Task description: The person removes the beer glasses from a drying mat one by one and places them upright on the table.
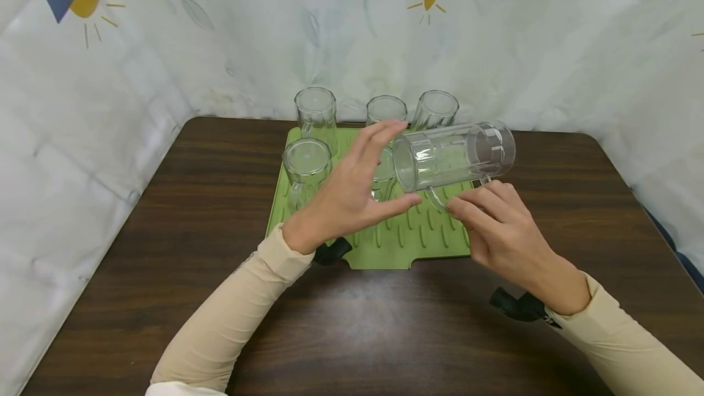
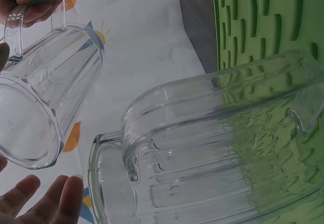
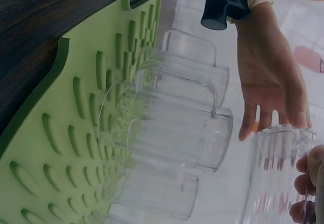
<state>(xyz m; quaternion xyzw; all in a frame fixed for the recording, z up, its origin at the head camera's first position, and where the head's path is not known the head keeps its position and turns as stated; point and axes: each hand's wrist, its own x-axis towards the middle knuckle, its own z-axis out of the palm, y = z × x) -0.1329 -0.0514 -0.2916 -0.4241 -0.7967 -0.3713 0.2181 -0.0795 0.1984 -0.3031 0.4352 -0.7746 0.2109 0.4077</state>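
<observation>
A clear glass mug [image 1: 451, 154] is tipped onto its side in the air above a green ridged mat [image 1: 379, 256]. My right hand [image 1: 503, 228] grips its handle from below, fingers curled round it. At the mug's left end, my left hand [image 1: 352, 191] spreads thumb and fingers apart; whether it touches the glass I cannot tell. In the left wrist view the held mug [image 2: 63, 82] hangs beside a standing mug [image 2: 192, 153]. The right wrist view shows the left hand [image 3: 271, 77] with fingers extended by the mug's end [image 3: 278, 153].
Several more glass mugs stand on the mat, among them a front-left mug [image 1: 307, 161], a back-left mug [image 1: 316, 106] and a back-right mug [image 1: 437, 109]. The left hand partly hides one in the middle. A dark wooden table [image 1: 220, 200] lies beneath, with a patterned white sheet [image 1: 247, 35] behind.
</observation>
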